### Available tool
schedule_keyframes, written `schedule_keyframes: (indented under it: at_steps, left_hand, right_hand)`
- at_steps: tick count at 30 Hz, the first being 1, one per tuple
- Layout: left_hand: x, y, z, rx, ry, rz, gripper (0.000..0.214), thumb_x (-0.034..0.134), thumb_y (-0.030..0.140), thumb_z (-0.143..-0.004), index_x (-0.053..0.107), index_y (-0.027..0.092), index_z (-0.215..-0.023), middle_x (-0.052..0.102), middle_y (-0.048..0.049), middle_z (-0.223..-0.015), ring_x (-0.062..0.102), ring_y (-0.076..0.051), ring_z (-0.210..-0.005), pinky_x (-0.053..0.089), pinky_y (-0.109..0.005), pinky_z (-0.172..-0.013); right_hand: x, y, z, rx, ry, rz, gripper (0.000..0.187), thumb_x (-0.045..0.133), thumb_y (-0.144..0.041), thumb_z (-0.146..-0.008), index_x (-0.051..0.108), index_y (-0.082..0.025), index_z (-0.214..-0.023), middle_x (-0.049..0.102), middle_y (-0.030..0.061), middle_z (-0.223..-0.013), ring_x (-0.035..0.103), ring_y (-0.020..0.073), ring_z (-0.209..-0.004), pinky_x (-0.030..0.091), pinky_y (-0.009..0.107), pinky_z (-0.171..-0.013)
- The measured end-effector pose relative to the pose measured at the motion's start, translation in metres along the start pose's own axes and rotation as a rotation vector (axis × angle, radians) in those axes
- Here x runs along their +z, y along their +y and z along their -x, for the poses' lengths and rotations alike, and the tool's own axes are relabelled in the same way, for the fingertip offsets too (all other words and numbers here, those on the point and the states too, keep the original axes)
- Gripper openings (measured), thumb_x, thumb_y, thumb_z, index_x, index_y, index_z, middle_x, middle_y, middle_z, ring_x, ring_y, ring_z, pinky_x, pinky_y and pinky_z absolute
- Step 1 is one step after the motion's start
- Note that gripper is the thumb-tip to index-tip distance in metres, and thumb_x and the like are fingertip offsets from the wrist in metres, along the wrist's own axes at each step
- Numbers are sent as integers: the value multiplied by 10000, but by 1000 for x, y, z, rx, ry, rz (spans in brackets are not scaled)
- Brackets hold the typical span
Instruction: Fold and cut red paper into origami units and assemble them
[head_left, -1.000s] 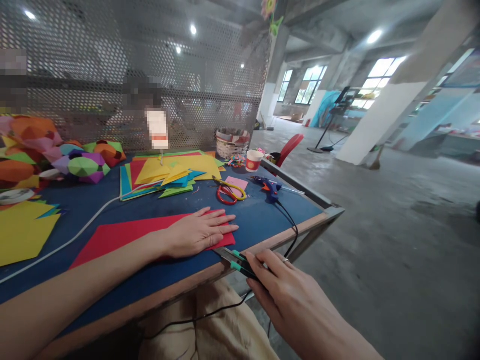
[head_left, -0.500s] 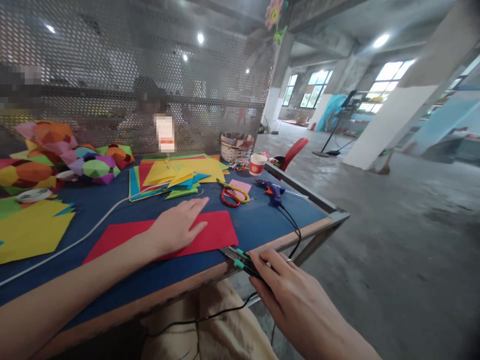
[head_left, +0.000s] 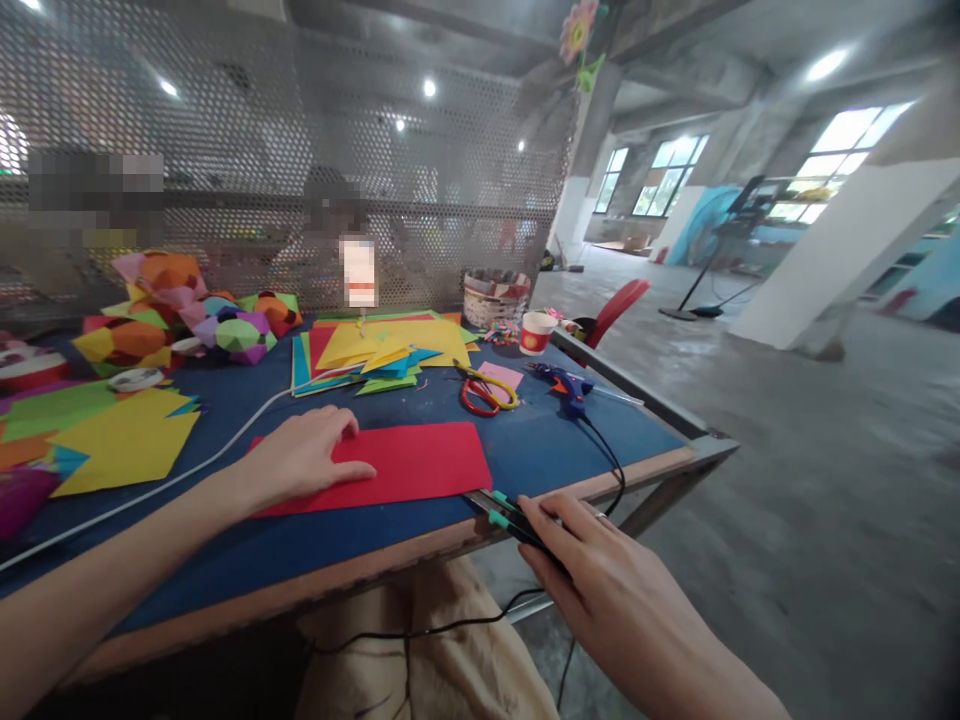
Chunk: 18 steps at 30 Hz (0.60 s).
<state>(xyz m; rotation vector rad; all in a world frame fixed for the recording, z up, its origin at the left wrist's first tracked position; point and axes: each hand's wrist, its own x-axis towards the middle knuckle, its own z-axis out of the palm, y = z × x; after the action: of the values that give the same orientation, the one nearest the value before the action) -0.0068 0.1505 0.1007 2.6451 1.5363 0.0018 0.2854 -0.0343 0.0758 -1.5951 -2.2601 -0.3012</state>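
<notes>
At the centre of the head view, the red paper [head_left: 427,460] lies flat on the blue worktop [head_left: 555,450], its long axis running left to right across the frame. Your left hand [head_left: 304,455] is over its left end, palm down, fingers loosely bent, thumb out toward the right, gripping nothing; whether it presses or hovers is unclear. Your right hand [head_left: 592,565], at lower right, is nearer the paper's right end, back upward, clasped around the cutter [head_left: 516,516], whose blade points up-left, close by the paper's lower right corner.
</notes>
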Motion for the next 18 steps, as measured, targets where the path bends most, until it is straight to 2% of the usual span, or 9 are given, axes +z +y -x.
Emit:
schedule_keyframes:
  at_steps: [2, 4, 7, 11, 13, 15, 18]
  left_hand:
    - [0, -3, -8, 3, 24, 23, 661, 627, 650, -719, 615, 159, -1162, 638, -176, -1256, 595, -377, -1171, 464, -458, -948]
    - [0, -5, -15, 18, 28, 53, 664, 654, 643, -685, 612, 165, -1144, 635, -164, -1244, 583, -360, -1177, 456, -433, -949]
    - [0, -7, -20, 29, 1, 98, 551, 660, 628, -674, 622, 172, -981, 685, -121, -1008, 646, -314, -947, 474, -384, -782]
    - [-1, -7, -20, 40, -13, 151, 421, 663, 598, -682, 593, 198, -794, 669, -59, -785, 626, -255, -705, 418, -336, -609]
    - [-2, -2, -22, 59, 23, 180, 397, 678, 568, -693, 608, 193, -802, 679, -64, -827, 639, -257, -754, 443, -340, -650]
    - [-2, 6, -28, 90, 82, 215, 371, 675, 516, -746, 639, 178, -894, 692, -79, -947, 654, -262, -877, 480, -355, -761]
    - [0, 23, -46, 154, 145, 261, 222, 640, 359, -855, 663, 174, -975, 689, -67, -1048, 646, -224, -994, 482, -349, -904]
  right_hand:
    - [1, 1, 0, -2, -8, -6, 327, 516, -168, -960, 642, -80, -1248, 695, 145, -1044, 730, 279, -935, 662, 431, -742]
    - [2, 1, 0, -3, -7, -6, 325, 516, -170, -960, 641, -82, -1247, 693, 144, -1044, 732, 275, -924, 663, 424, -730]
    - [2, 1, 1, -4, 2, -8, 321, 507, -171, -964, 642, -89, -1243, 694, 145, -1050, 733, 267, -914, 663, 407, -720]
    - [2, 3, 1, -6, 30, -22, 321, 492, -171, -967, 643, -89, -1239, 696, 149, -1063, 732, 267, -933, 663, 402, -727]
    - [2, 4, 2, -18, 38, -21, 322, 494, -171, -963, 646, -85, -1234, 696, 149, -1058, 732, 271, -935, 664, 406, -725]
    - [2, 5, 1, -31, 41, -11, 322, 496, -174, -959, 652, -83, -1226, 698, 146, -1034, 736, 270, -914, 665, 401, -713]
    - [2, 5, 0, -36, 45, 16, 327, 492, -173, -954, 660, -85, -1220, 702, 141, -1005, 743, 260, -877, 664, 378, -690]
